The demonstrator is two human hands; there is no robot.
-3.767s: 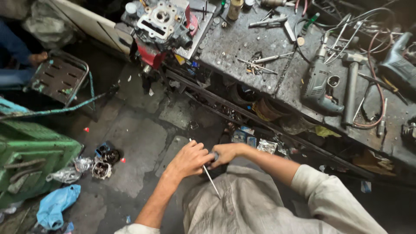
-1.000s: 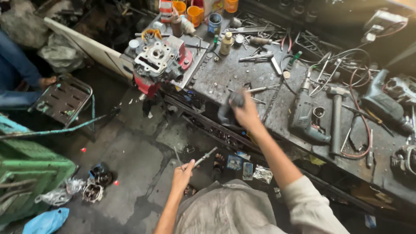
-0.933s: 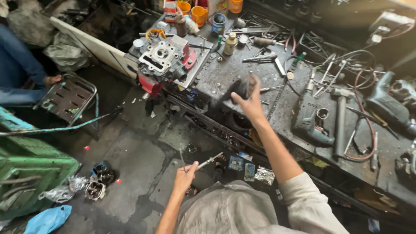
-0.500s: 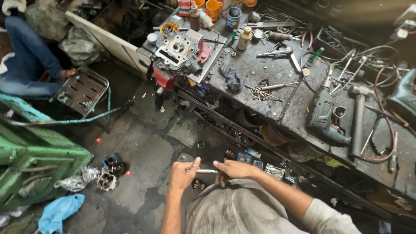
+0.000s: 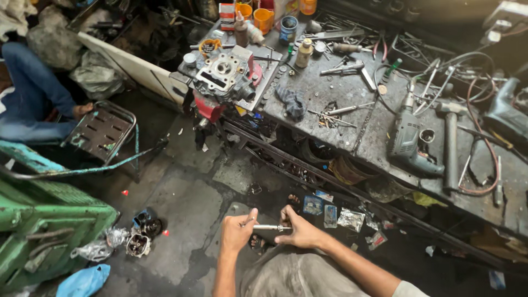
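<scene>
- Hands meet low in the head view, over the person's lap: the left hand [image 5: 237, 232] and the right hand [image 5: 300, 231] both grip one thin metal rod [image 5: 268, 227] that lies level between them.
- Left fingers are curled shut around the rod's left end; the right thumb and fingers pinch its right end.
- Rod hangs above the stained concrete floor [image 5: 181, 203], in front of the grey-trousered knees, well apart from the workbench [image 5: 357, 124].
- Small plastic packets [image 5: 330, 212] lie on the floor just beyond the right hand, under the bench edge.
- On the bench's left end sits a grey engine cylinder head [image 5: 225, 74] on a red block; a dark crumpled rag [image 5: 291, 103] lies near it.
- Farther right on the bench rest an electric drill [image 5: 410, 137] and a hammer [image 5: 451, 146], among loose wires and hand tools.
- At the far left, another person in blue jeans [image 5: 30, 102] touches a folding metal stool [image 5: 102, 132].
- A green metal machine [image 5: 44, 225] stands at the lower left.
</scene>
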